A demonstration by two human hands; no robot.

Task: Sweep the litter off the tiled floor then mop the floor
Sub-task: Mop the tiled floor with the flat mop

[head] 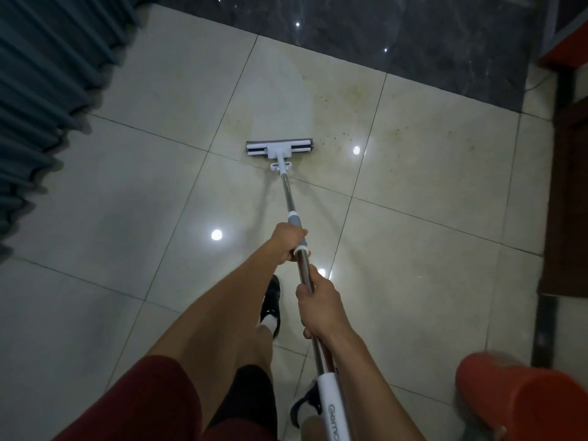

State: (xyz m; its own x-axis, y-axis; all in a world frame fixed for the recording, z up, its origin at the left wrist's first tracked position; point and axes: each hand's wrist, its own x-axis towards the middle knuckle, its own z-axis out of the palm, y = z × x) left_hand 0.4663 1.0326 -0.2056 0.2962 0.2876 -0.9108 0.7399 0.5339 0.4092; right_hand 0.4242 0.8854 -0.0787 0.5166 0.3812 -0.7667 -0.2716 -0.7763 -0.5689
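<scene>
Here I have both grips clenched on the mop [288, 189] pole, left hand [288, 241] farther, right hand [318, 305] nearer; its head rests flat on the floor [127, 202], far centre, beside brown specks [345, 133].

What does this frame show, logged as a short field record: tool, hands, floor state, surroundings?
tool: flat mop, head flat on the floor, pole angled back to the person
left hand: gripping the pole at the grey collar
right hand: gripping the pole lower, nearer the body
floor: pale tiled floor, brownish specks and stains right of the mop head
surroundings: curtain left, orange bucket lower right
</scene>
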